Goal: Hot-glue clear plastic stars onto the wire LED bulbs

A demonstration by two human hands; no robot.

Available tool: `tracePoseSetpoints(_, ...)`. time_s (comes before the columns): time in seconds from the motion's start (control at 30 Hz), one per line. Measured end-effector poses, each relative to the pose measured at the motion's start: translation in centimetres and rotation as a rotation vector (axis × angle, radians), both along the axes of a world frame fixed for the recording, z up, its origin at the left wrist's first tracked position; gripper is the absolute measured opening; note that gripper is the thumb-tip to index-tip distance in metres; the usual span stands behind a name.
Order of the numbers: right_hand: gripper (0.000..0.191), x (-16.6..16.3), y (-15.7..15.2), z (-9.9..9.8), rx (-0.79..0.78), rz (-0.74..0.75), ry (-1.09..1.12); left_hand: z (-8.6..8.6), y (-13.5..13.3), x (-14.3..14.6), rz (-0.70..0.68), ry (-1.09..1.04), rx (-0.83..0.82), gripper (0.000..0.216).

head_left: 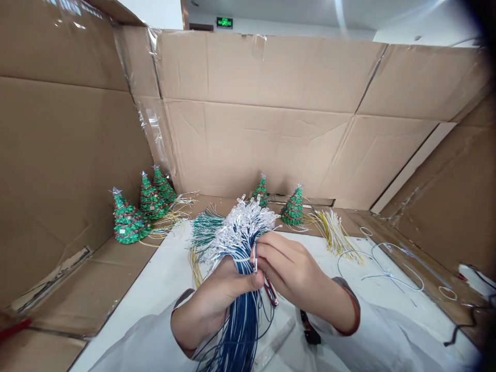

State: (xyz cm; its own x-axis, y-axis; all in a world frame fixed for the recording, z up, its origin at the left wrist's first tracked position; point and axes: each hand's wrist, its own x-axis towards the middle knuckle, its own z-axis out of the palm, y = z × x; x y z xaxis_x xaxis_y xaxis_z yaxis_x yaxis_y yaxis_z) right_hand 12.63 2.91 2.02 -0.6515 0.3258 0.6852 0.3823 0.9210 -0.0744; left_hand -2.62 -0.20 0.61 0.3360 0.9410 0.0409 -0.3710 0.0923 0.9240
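Observation:
A thick bundle of blue and white wires (242, 320) with clear LED bulbs (248, 222) fanned out at its top stands in front of me. My left hand (220, 292) is wrapped round it just below the bulbs, with the thumb across the front. Beside it, my right hand (296, 263) has its fingers pinched at the bundle's right edge, by a white tie round the wires. A short white end shows between the two hands; whether the right fingers hold a wire or the tie is hard to make out.
Decorated miniature Christmas trees (129, 219) with trailing wires stand at the left and back. Green wires (207, 227) lie behind the bundle, yellow-white wires (335, 232) at back right. A black-handled tool (310, 330) lies below my right wrist. Cardboard walls (263, 139) enclose the white table (155, 279).

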Motion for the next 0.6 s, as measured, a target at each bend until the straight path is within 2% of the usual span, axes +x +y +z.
tracePoseSetpoints(0.1,0.017,-0.2,0.4,-0.7,0.14,-0.047,-0.061,0.0,-0.3,0.0,0.016,0.024,-0.036,0.026)
tracePoseSetpoints(0.17,0.017,-0.2,0.5,-1.1,0.11,-0.009,-0.072,-0.3,-0.5,0.0,-0.007,0.035,-0.068,0.03)
tracePoseSetpoints(0.27,0.016,0.1,0.2,-1.1,-0.069,0.073,-0.062,-0.5,-0.6,-0.1,-0.067,0.021,-0.085,0.041)
tracePoseSetpoints(0.4,0.014,1.0,-0.9,-0.4,-0.365,0.094,-0.103,-0.4,-0.3,-0.2,-0.098,0.024,-0.058,0.049)
tracePoseSetpoints(0.5,0.015,1.6,-1.6,0.3,-0.505,0.083,-0.135,-0.1,-0.2,-0.4,-0.089,0.042,0.003,0.049)
tracePoseSetpoints(0.6,0.016,2.2,-2.3,1.6,-0.614,0.06,-0.143,0.0,-0.3,-0.4,-0.144,0.048,-0.015,0.051)
